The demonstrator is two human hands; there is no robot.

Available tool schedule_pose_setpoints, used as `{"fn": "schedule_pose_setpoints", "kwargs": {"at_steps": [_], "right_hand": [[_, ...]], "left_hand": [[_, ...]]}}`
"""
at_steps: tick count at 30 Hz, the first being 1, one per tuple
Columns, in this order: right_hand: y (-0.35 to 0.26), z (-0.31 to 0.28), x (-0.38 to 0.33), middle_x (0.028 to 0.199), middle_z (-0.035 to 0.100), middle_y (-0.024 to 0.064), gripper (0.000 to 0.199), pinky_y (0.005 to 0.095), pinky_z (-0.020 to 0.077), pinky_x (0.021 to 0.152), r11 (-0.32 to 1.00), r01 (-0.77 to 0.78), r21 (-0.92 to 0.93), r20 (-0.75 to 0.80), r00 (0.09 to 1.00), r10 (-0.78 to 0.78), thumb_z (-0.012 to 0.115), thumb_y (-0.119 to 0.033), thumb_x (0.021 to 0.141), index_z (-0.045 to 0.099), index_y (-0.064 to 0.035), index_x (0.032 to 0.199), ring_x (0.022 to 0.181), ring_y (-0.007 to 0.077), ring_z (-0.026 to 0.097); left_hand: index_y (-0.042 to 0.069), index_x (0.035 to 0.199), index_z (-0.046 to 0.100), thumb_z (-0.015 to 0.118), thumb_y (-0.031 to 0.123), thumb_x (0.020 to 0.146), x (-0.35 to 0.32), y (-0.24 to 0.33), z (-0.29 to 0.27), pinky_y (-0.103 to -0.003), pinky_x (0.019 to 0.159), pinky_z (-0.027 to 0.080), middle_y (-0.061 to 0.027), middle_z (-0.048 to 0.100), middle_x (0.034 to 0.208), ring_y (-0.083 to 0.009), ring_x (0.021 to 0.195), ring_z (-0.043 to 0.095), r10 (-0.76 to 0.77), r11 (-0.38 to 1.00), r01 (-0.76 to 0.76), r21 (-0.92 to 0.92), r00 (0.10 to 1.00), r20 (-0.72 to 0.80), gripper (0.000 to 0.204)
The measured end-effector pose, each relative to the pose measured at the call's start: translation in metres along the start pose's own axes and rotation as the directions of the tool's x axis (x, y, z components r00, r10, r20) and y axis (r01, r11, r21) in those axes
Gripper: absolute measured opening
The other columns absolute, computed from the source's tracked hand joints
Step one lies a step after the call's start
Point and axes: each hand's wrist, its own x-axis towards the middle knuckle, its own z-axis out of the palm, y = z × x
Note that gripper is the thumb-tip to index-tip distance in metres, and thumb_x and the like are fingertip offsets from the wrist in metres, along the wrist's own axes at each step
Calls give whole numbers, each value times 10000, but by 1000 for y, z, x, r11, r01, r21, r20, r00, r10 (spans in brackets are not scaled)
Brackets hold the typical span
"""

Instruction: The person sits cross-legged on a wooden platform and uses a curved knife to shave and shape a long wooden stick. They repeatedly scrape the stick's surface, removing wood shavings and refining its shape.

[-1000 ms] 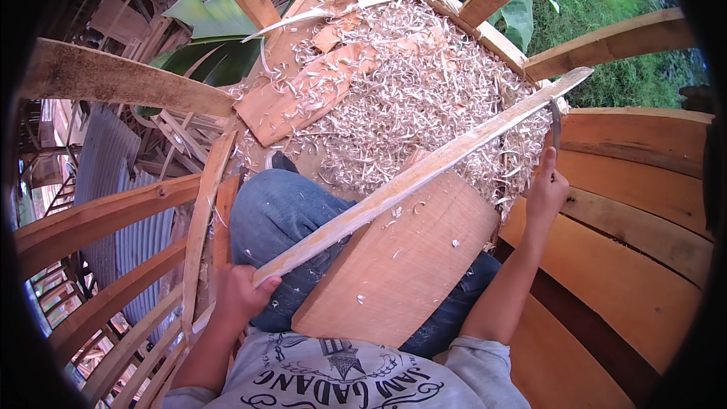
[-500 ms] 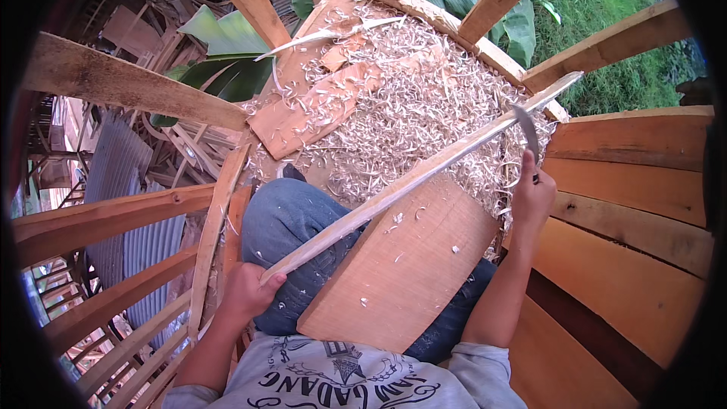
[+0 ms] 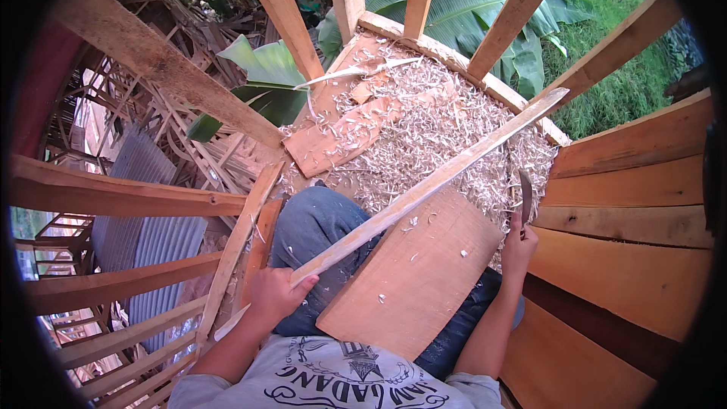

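Observation:
A long pale wooden stick (image 3: 432, 184) slants from my lower left up to the far right. My left hand (image 3: 280, 295) is closed around its near end. The stick crosses over a broad wooden board (image 3: 416, 280) that lies tilted across my lap. In my right hand (image 3: 519, 246) is a knife (image 3: 526, 193) with a curved blade pointing away from me. The blade is apart from the stick, just to the right of its far half. A few small shavings rest on the board.
Curly wood shavings (image 3: 447, 132) cover the floor ahead, partly over a loose plank (image 3: 333, 144). Upright wooden slats (image 3: 420, 0) and a frame rail surround me. Horizontal planks (image 3: 606, 257) form a wall at right. Banana leaves and corrugated sheets are outside.
My right hand with the knife has drawn back toward me, and the blade has come away from the stick. The view has shifted slightly; my left hand keeps its grip.

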Motion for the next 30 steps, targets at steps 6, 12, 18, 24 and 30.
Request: {"fn": "schedule_pose_setpoints", "kwargs": {"at_steps": [6, 12, 18, 24, 30], "right_hand": [[28, -1, -35, 535, 398, -24, 427, 300, 276, 475, 997, 52, 63, -23, 998, -51, 623, -274, 895, 477, 12, 612, 526, 60, 354], [31, -4, -48, 555, 447, -25, 296, 273, 291, 439, 983, -40, 179, 29, 999, 35, 622, -208, 890, 522, 5, 709, 495, 61, 403], [32, -4, -59, 642, 479, -19, 124, 214, 289, 401, 974, 17, 225, 92, 995, -39, 598, -131, 882, 560, -13, 891, 468, 48, 391], [-17, -8, -102, 628, 446, 8, 182, 217, 383, 405, 828, -162, 537, 164, 983, 85, 491, -137, 922, 535, -10, 1046, 478, 89, 449], [-87, -2, -157, 752, 596, 104, 264, 230, 444, 480, 698, -175, 694, 259, 966, -15, 478, -206, 950, 466, -8, 1125, 579, 127, 549]], "left_hand": [[24, 639, 637, 591, 584, 789, -22, -2, -6, -436, 531, 479, -167, 592, 563, -353, 560, 616, 166, 986, -163, 38, 980, -112, 581], [37, 703, 643, 545, 620, 803, -34, 2, -19, -432, 593, 492, -147, 633, 657, -326, 649, 639, 154, 985, -150, 83, 987, -41, 600], [29, 945, 600, 542, 592, 823, -44, 13, -41, -417, 721, 495, -148, 594, 940, -296, 920, 584, 132, 977, -146, 155, 986, 99, 579], [50, 1133, 500, 605, 503, 818, -43, 33, -42, -418, 833, 448, -146, 441, 1103, -312, 1028, 479, 418, 908, -413, 69, 889, -186, 561], [43, 1072, 540, 629, 463, 811, -26, 104, -21, -408, 806, 445, -148, 508, 1002, -297, 960, 528, 683, 676, -696, -243, 715, -148, 502]]}}
